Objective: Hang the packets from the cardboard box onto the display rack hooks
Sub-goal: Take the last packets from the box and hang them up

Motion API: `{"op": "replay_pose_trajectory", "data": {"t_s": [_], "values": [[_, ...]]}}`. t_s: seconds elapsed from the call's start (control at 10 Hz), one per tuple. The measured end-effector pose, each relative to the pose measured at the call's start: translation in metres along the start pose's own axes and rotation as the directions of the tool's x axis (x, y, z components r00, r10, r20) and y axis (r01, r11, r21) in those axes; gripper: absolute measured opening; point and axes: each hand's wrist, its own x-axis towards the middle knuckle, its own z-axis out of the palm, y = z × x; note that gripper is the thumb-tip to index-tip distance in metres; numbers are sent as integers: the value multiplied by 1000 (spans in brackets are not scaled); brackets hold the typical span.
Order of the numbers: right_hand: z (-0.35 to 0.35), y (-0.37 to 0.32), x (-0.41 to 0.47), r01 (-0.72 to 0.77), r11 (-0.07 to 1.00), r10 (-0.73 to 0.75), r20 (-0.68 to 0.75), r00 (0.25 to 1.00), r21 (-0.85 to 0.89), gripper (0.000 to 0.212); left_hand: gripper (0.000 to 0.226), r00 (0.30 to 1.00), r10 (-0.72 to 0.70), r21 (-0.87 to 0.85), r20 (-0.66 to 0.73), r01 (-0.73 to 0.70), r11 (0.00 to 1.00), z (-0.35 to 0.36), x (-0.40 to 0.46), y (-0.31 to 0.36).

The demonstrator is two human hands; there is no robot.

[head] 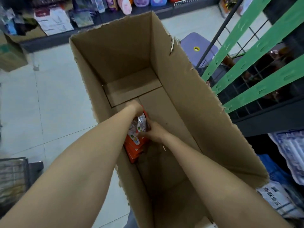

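A tall open cardboard box [189, 99] stands on the floor below me. Both my arms reach deep into it. At the bottom, along the left wall, lies a stack of orange packets [134, 149]. My left hand [135, 106] grips the far end of a few packets [141, 125] with silvery, printed fronts, lifted a little off the stack. My right hand [153, 131] pinches the near side of the same bunch. The display rack [256, 66], a dark wire grid with green strips, rises at the right.
A purple plastic stool [197, 46] stands beyond the box by the rack. Shelves with goods [54, 20] line the far wall. A wire basket [13, 176] sits at the left, bagged goods [286, 170] at the lower right. Pale floor tiles [49, 104] spread left.
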Motion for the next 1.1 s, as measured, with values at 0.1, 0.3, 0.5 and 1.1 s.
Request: {"op": "replay_pose_trajectory", "data": {"t_s": [0.1,0.3,0.5,1.1], "values": [[-20,-15,-28,65,997,-65,-12,998,-35,68,36,1000,-12,-226,-10,10,974,3,7,8],[-57,-24,-76,193,952,-271,-356,894,-238,31,23,1000,-9,-637,-26,-9,771,4,-23,23],[-92,-39,-131,228,920,-388,-643,661,-320,28,38,953,3,-484,-303,-156,861,10,-84,62],[-209,-55,-429,452,820,-406,-914,29,-350,7,14,276,665,-259,-694,-957,127,63,-338,224]]}}
